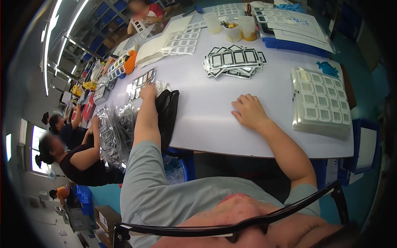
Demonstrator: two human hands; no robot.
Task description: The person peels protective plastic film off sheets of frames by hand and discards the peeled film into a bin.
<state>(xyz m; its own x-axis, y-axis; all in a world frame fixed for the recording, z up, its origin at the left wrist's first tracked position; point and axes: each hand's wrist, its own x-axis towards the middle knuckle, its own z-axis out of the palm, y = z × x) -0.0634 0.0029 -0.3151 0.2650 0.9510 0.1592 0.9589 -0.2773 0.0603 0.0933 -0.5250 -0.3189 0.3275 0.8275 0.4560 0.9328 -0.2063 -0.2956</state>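
My left hand [148, 91] reaches to the left side of the white table [202, 120]. Its fingers are closed at the near edge of a strip of dark-framed cards [142, 79]. Beside that wrist lie crumpled white material [163, 87] and a black cloth or bag [167, 113] hanging over the table edge. My right hand [250, 110] rests palm down on the tabletop with its fingers apart, holding nothing. Beyond it lies a loose, fanned pile of black-and-white framed cards [233, 60]. A thick stack of clear sheets with square windows [320, 101] stands to its right.
Shiny plastic strips [113, 132] heap up left of my forearm. Cups [248, 29] with tools stand at the back, near a blue tray [295, 45] under sheets. An orange tape dispenser [130, 62] sits far left. Co-workers [78, 161] are along the left; another person [144, 16] is opposite.
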